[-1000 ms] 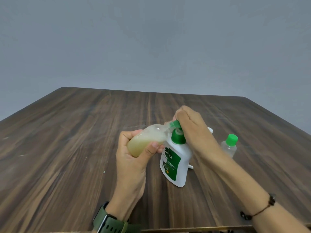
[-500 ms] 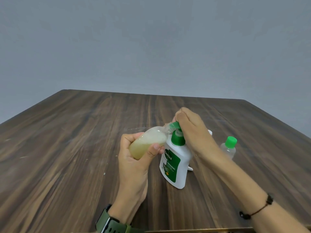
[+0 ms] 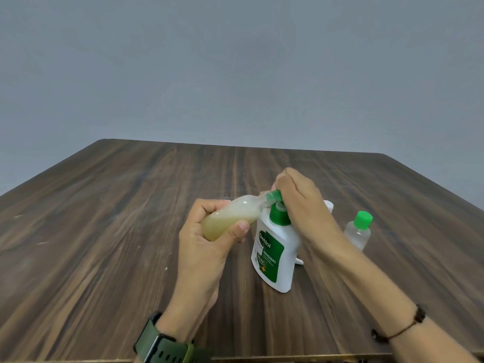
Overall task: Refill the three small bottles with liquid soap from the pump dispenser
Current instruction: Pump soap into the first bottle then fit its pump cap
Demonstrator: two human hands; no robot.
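There are two hands [image 3: 209, 247] [image 3: 303, 205], one big soap bottle [image 3: 273, 251], three small bottles [image 3: 230, 220] [image 3: 358, 233] [image 3: 328, 205], one watch [image 3: 162, 345], one bracelet [image 3: 400, 328] and one table [image 3: 104, 231].

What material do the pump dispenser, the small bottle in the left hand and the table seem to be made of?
Pump dispenser: opaque white plastic, probably, smooth with a soft sheen.
Small bottle: clear plastic, likely; yellowish soap shows through.
Table: dark wood grain, matte; could be laminate.

Plain room: wooden table [image 3: 131, 231], grey wall [image 3: 235, 61]
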